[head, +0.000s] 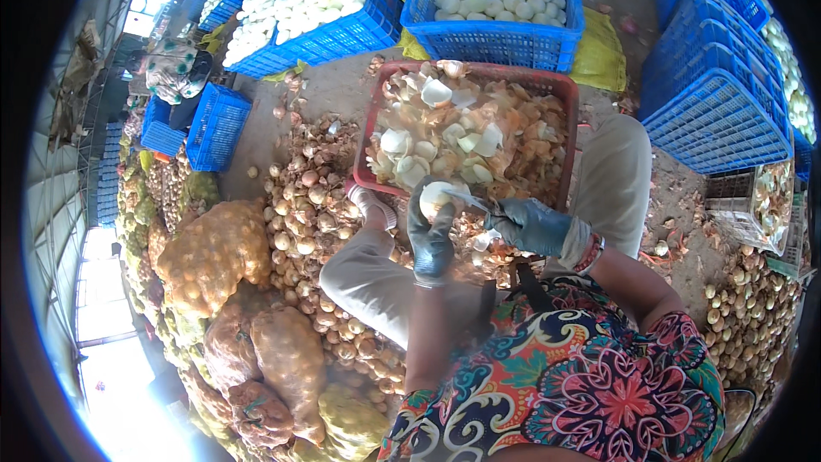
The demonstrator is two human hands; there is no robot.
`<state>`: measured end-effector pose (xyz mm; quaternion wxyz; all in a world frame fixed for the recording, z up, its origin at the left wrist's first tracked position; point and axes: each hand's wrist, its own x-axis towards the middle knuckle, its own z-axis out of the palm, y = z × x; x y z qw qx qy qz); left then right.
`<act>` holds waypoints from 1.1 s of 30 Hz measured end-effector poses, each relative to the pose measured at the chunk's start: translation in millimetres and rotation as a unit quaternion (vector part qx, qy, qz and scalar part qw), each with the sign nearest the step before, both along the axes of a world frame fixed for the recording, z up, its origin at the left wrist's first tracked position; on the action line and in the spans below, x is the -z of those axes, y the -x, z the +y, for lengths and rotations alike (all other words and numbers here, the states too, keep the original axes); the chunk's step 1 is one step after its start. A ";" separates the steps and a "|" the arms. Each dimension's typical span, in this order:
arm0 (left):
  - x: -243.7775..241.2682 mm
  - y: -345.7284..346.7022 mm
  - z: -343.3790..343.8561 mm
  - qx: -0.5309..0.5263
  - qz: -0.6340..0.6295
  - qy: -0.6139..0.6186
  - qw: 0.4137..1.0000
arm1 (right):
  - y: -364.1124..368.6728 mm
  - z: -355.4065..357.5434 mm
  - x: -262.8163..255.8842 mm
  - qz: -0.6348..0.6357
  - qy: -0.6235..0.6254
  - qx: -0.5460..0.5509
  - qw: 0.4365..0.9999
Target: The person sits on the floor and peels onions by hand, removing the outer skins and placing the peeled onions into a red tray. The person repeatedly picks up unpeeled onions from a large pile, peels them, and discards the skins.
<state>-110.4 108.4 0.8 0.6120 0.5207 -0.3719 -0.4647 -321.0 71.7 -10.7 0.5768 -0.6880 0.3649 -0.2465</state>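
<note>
My left hand (430, 237), in a dark grey-green glove, holds a pale, peeled-looking onion (437, 199) at the near edge of the red plastic crate. In the same kind of glove, my right hand (529, 224) is closed around the handle of a knife (467, 197), whose blade reaches left to the onion. Brown onion skins and thick white outer layers fill the red crate (572, 141) just beyond both hands. More skins lie on the ground between my legs.
A blue crate (494, 29) of peeled onions stands beyond the red one. Unpeeled onions (314, 192) and full mesh sacks (218, 256) lie at left. Stacked blue crates (718, 83) stand at right, with more onions (744, 314) below. Another person (173, 70) sits at upper left by blue crates.
</note>
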 end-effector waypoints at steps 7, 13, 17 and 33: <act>-16.5 -0.7 -13.2 -0.014 0.107 0.084 0.991 | 18.1 35.3 -9.7 0.062 0.066 0.022 0.996; -29.8 20.4 -15.1 -0.045 0.113 0.094 0.988 | 8.7 21.7 -48.8 -0.020 0.174 0.076 0.982; -34.5 27.2 -11.9 -0.049 0.048 0.101 0.992 | 11.8 24.0 -43.1 -0.006 0.210 0.095 0.973; -37.7 43.9 -1.2 -0.120 -0.136 0.113 0.977 | 13.5 35.0 -35.3 0.064 0.212 0.140 0.965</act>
